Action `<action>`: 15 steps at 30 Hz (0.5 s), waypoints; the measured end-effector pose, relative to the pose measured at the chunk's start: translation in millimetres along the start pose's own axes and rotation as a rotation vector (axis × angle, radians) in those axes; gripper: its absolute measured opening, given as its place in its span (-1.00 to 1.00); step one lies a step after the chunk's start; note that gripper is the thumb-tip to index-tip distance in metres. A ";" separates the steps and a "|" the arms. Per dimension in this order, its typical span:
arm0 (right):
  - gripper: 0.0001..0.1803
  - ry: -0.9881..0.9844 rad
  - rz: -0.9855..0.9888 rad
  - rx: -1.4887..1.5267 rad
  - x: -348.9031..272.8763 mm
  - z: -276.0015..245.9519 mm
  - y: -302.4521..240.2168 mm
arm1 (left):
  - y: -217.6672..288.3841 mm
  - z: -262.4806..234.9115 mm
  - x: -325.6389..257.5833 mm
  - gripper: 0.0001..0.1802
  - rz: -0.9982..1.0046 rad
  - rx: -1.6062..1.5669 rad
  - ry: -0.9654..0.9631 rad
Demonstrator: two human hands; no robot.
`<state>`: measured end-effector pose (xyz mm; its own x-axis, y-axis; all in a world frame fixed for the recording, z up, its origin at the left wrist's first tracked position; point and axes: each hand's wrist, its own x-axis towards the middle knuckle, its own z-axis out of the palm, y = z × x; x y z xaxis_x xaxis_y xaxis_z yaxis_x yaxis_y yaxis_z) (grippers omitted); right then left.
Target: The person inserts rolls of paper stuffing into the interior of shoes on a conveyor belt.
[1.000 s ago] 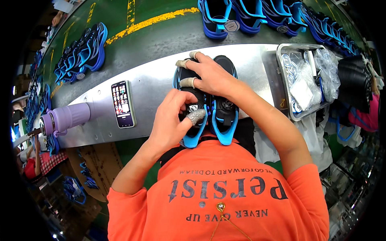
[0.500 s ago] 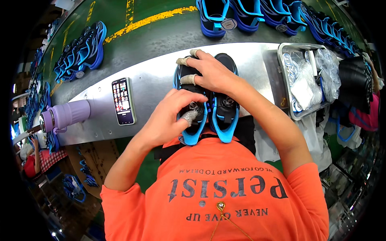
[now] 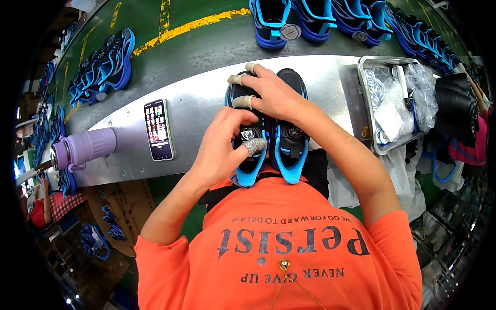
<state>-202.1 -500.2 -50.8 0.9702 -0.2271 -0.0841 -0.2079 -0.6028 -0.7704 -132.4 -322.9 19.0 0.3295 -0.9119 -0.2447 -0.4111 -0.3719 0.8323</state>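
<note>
A pair of black and blue sports shoes stands on the metal bench right in front of me, toes pointing away: a left shoe [image 3: 248, 164] and a right shoe [image 3: 289, 164]. My left hand [image 3: 223, 143] is curled over the left shoe's tongue, thumb and fingers on either side of a round dial [image 3: 251, 133]. Grey tape covers that thumb. Across the front of the same shoe lies my right hand [image 3: 274, 94], its taped fingers wrapped over the toe and far side. The undersides of my fingers are hidden.
A phone [image 3: 158, 129] and a lilac flask [image 3: 88, 147] lie to the left. On the right, a clear tray [image 3: 380, 147] holds bagged parts. Beyond the bench, a green surface [image 3: 201, 46] carries rows of similar shoes [image 3: 315, 36] and another group [image 3: 106, 70]. People sit at both sides.
My left hand has shifted slightly, its index finger drawing back and its thumb moving up and right beside the dial. The right hand keeps its hold. Shoes on the far surface have slid slightly left.
</note>
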 end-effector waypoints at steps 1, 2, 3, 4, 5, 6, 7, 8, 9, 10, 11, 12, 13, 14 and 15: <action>-0.41 -0.007 -0.010 0.004 -0.2 -1.2 0.5 | -8.1 3.0 -0.2 -0.55 0.060 -0.023 -0.027; -0.41 -0.013 -0.020 0.009 -0.5 -3.6 0.4 | -12.2 1.9 0.3 -0.54 0.121 -0.045 -0.053; -0.41 -0.019 -0.031 0.014 -1.1 -5.5 0.3 | -14.2 -5.7 2.2 -0.54 0.137 -0.094 -0.163; -0.44 -0.005 -0.033 0.017 -2.0 -5.5 0.9 | -10.0 -6.9 1.8 -0.54 0.163 -0.042 -0.160; -0.47 0.013 -0.037 0.019 -1.7 -5.6 2.1 | -5.1 -8.0 2.3 -0.55 0.192 0.014 -0.156; -0.50 0.031 -0.042 0.021 -1.6 -6.8 2.3 | -1.2 -7.4 2.7 -0.55 0.220 0.070 -0.152; -0.54 0.084 -0.081 -0.010 -3.3 -10.1 1.8 | 2.9 -1.0 -3.4 -0.55 0.294 0.132 -0.056; -0.58 0.137 -0.119 -0.041 -6.5 -14.7 1.9 | 8.6 0.2 -9.7 -0.64 0.390 0.231 0.073; -0.62 0.186 -0.149 -0.071 -12.0 -19.4 -0.1 | 11.7 0.9 -20.1 -0.69 0.283 0.149 0.131; -0.65 0.096 -0.109 0.010 -18.2 -28.8 -4.2 | 13.6 1.2 -31.1 -0.75 0.175 0.066 0.187; -0.68 -0.001 -0.077 0.089 -23.9 -43.5 -16.6 | 15.3 2.1 -43.3 -0.86 -0.018 -0.047 0.178; -0.70 -0.098 -0.042 0.167 -31.0 -51.9 -23.7 | 13.3 8.2 -51.8 -0.85 -0.040 -0.111 0.154; -0.66 -0.158 -0.114 0.185 -38.2 -51.9 -23.9 | 8.0 16.4 -58.7 -0.84 -0.062 -0.177 0.129; -0.60 -0.214 -0.097 0.191 -45.4 -55.3 -33.8 | 5.8 21.2 -61.1 -0.83 -0.080 -0.240 0.098; -0.64 -0.210 -0.157 0.177 -50.1 -50.8 -35.2 | 7.1 21.5 -60.7 -0.74 -0.040 -0.182 0.045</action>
<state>-249.7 -506.5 12.6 0.9970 0.0321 -0.0699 -0.0466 -0.4716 -0.8806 -173.6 -274.0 29.1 0.3820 -0.8869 -0.2597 -0.2382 -0.3661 0.8996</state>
